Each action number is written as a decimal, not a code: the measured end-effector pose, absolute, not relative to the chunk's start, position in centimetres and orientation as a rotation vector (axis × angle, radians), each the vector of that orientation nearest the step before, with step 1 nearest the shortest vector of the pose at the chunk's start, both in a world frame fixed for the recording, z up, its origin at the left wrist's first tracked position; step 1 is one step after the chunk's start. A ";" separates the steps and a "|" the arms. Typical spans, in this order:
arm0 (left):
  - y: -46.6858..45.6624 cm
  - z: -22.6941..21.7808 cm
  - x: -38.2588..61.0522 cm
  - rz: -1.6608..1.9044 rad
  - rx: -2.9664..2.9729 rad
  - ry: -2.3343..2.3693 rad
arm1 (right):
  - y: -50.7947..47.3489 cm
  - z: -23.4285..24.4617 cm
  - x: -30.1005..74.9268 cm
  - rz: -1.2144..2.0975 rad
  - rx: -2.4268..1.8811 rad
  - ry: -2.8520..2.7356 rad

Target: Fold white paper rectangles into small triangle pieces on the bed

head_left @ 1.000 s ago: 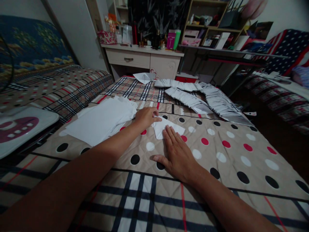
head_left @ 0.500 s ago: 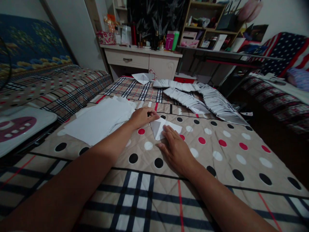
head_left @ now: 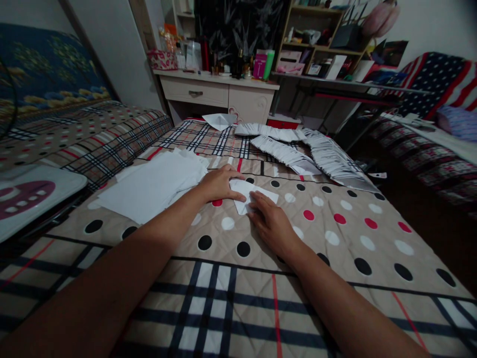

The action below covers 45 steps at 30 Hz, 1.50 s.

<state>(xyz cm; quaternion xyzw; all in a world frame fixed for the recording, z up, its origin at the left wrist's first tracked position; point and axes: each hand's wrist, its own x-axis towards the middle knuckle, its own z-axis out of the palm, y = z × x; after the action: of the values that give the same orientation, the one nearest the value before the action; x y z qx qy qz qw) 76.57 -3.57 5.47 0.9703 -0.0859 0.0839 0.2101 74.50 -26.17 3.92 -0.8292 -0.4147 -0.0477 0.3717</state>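
A small folded piece of white paper (head_left: 244, 193) lies on the quilted bedspread in front of me, with creases and slanted edges. My left hand (head_left: 219, 184) is at its left side, the thumb resting on the paper and the index finger along the far edge. From the near right, my right hand (head_left: 269, 219) bears on it with bent fingertips, the thumb by the near edge. Both hands hold the paper; my right fingers hide part of its middle. Left of my left hand is a stack of loose white sheets (head_left: 149, 184).
Long rows of folded white papers (head_left: 331, 159) lie at the far right of the bed. Another folded paper (head_left: 219, 121) is at the far edge. A white appliance lid (head_left: 40, 199) stands at the left. Beyond the bed is a cluttered dresser (head_left: 216, 94).
My left thumb has come down onto the folded paper, spreading away from the index finger. My right fingers have shifted slightly and bent more over the paper.
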 end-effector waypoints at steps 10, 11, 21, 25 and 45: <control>-4.5 5.6 77.0 0.281 2.757 0.005 | -26.4 3.1 77.3 -0.360 -2.263 -0.798; -4.5 5.6 77.0 0.280 2.746 0.031 | -26.5 3.1 77.6 -0.375 -2.284 -0.781; -2.9 6.8 74.8 -0.005 2.394 -0.113 | -27.1 3.3 78.1 -0.316 -2.285 -0.804; -2.7 7.4 74.2 -0.072 2.449 -0.205 | -27.2 3.6 77.8 -0.330 -2.291 -0.812; -7.3 4.9 72.0 0.426 2.739 -0.056 | -26.2 4.4 78.7 -0.337 -2.479 -0.763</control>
<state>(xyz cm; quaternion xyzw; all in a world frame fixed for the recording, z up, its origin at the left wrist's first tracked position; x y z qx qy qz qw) 71.97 -7.33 4.94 0.9711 -0.0198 0.1510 0.1835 78.66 -26.24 4.43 -0.9152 -0.2817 -0.1242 0.2601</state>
